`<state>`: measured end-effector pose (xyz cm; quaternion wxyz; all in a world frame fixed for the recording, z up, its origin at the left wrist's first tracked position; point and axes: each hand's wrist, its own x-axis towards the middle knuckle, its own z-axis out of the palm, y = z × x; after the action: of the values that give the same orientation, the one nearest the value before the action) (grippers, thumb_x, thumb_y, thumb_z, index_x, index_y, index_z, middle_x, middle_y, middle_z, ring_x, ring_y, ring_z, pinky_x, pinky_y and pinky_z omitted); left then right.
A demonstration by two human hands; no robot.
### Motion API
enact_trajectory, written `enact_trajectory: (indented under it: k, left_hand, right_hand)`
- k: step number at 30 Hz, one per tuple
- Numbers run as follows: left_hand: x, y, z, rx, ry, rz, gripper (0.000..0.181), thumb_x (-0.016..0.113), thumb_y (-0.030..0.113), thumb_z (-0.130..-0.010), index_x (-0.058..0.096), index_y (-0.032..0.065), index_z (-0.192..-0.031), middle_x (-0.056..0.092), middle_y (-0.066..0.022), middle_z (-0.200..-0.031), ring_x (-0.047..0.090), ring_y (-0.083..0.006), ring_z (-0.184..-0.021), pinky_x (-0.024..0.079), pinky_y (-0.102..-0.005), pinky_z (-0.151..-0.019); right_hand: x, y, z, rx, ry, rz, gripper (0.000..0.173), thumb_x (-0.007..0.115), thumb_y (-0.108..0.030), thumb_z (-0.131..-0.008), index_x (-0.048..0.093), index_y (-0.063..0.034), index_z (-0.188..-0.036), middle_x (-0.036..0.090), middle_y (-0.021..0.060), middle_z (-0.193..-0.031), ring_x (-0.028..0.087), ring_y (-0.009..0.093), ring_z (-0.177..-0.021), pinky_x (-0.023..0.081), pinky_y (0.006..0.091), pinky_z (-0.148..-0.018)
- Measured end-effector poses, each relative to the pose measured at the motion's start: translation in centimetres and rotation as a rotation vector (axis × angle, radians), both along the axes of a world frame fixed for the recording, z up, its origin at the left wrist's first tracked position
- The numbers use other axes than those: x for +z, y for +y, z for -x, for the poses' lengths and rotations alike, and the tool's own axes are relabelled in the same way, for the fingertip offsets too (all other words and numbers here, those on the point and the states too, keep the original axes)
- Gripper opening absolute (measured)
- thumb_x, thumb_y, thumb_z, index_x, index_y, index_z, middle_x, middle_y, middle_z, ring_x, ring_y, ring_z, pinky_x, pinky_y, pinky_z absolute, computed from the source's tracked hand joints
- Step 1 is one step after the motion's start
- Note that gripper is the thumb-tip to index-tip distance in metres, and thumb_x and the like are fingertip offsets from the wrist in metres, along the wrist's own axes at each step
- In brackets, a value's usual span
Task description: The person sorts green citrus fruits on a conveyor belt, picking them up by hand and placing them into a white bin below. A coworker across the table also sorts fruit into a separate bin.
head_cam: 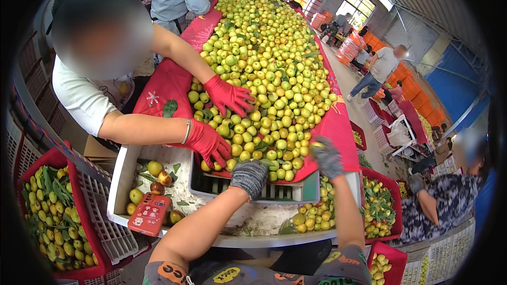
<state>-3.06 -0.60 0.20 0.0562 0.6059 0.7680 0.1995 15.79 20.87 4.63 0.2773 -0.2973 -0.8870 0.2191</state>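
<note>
A long heap of yellow-green jujubes [269, 71] with some leaves lies on a red cloth [340, 138] before me. My left hand [250, 176], in a grey knit glove, rests at the heap's near edge, its fingers curled down; whatever is under them is hidden. To the right, my right hand [328, 156] is blurred above the cloth, with a yellow-green jujube [317, 147] at its fingers. Below the cloth's near edge sits a grey slotted crate [253, 197] in a white tray [245, 225]. Smaller jujubes [317, 215] gather in the tray's right corner.
Across on the left, a co-worker's red-gloved hands [229, 97] touch the heap. A red phone or case [149, 213] lies on the tray's left rim near browned jujubes [157, 188]. Red-lined crates of jujubes flank me on the left [73, 170] and right [397, 206].
</note>
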Motion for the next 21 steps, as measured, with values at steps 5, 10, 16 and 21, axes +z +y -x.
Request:
enact_trajectory:
  k: [5, 10, 16, 21]
  left_hand:
    - [0.0, 0.6, -0.4, 0.017, -0.057, 0.045, 0.022, 0.051, 0.016, -0.081, 0.067, 0.0038, -0.09, 0.062, -0.0174, -0.104, 0.061, -0.0325, -0.096, 0.049, -0.0449, -0.078]
    - [-0.7, 1.2, -0.2, 0.13, -0.051, -0.069, 0.034, 0.06, 0.03, -0.078, 0.064, 0.0094, -0.105, 0.053, -0.0203, -0.122, 0.052, -0.0387, -0.11, 0.042, -0.0488, -0.092]
    - [-1.3, -0.1, 0.9, 0.225, -0.012, 0.057, 0.05, 0.063, 0.035, -0.077, 0.058, 0.0074, -0.118, 0.049, -0.0167, -0.129, 0.047, -0.0364, -0.118, 0.038, -0.048, -0.098]
    - [-1.5, 0.7, 0.7, 0.177, 0.001, 0.062, 0.043, 0.065, 0.033, -0.074, 0.061, 0.0067, -0.108, 0.051, -0.0159, -0.125, 0.05, -0.0348, -0.113, 0.04, -0.0469, -0.095]
  right_hand:
    - [3.2, 5.9, -17.6, -0.744, 0.042, -0.24, 0.033, 0.062, -0.021, -0.082, 0.061, -0.0053, -0.111, 0.064, 0.0188, -0.103, 0.062, 0.031, -0.093, 0.049, 0.0382, -0.086]
    - [3.6, 7.3, -16.3, -0.551, -0.41, -0.588, 0.03, 0.061, -0.017, -0.08, 0.064, -0.004, -0.107, 0.066, 0.0171, -0.098, 0.063, 0.032, -0.089, 0.049, 0.0379, -0.082]
    - [-1.6, 5.6, 6.4, 0.05, -0.195, -0.354, 0.026, 0.05, -0.016, -0.087, 0.061, -0.0041, -0.107, 0.063, 0.0191, -0.101, 0.061, 0.034, -0.093, 0.049, 0.0409, -0.081]
    - [-7.2, 12.1, 13.9, -0.197, -0.748, -0.457, 0.026, 0.047, -0.01, -0.086, 0.061, -0.0038, -0.108, 0.062, 0.0187, -0.109, 0.059, 0.03, -0.104, 0.048, 0.0395, -0.09]
